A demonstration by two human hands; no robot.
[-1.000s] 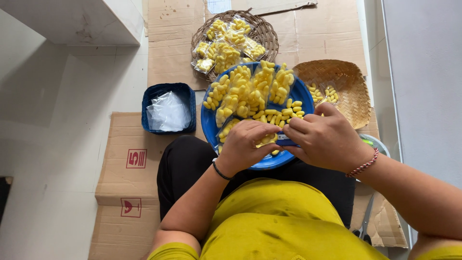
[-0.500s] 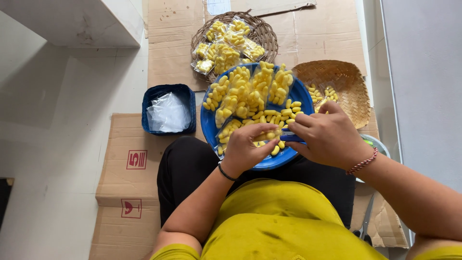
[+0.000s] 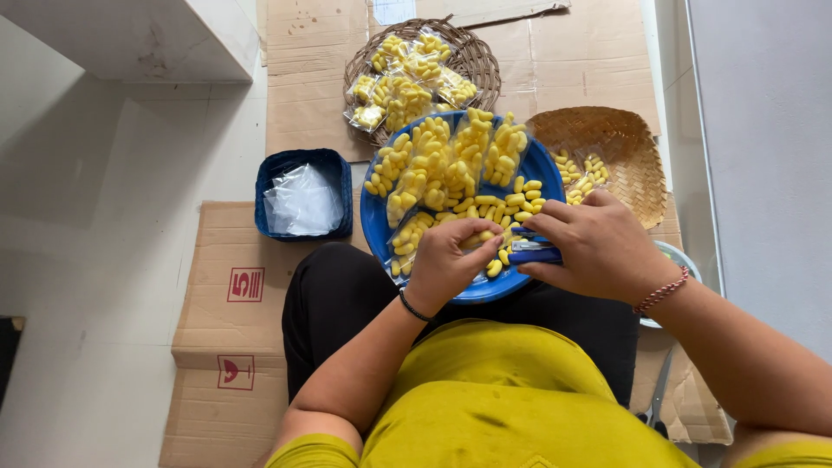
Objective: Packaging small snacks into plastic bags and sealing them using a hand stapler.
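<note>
A round blue tray [image 3: 378, 227] rests on my lap, heaped with loose yellow oblong snacks [image 3: 511, 204] and clear packets of them [image 3: 433, 160]. My left hand [image 3: 451, 260] pinches a small clear packet of yellow snacks over the tray's near side. My right hand [image 3: 594, 247] grips a blue stapler [image 3: 533, 254], its nose against that packet's edge. Both hands meet above the tray's front rim.
A dark woven basket [image 3: 485, 65] of filled packets lies beyond the tray. A tan woven tray [image 3: 620, 147] with a few snacks sits at right. A blue square basket [image 3: 303, 165] holds empty clear bags [image 3: 302, 201]. Flattened cardboard [image 3: 234, 303] covers the floor; a white ledge [image 3: 130, 39] is upper left.
My hands shifted slightly toward the tray's near rim. The right hand now brings the blue stapler into view against the packet held by the left hand.
</note>
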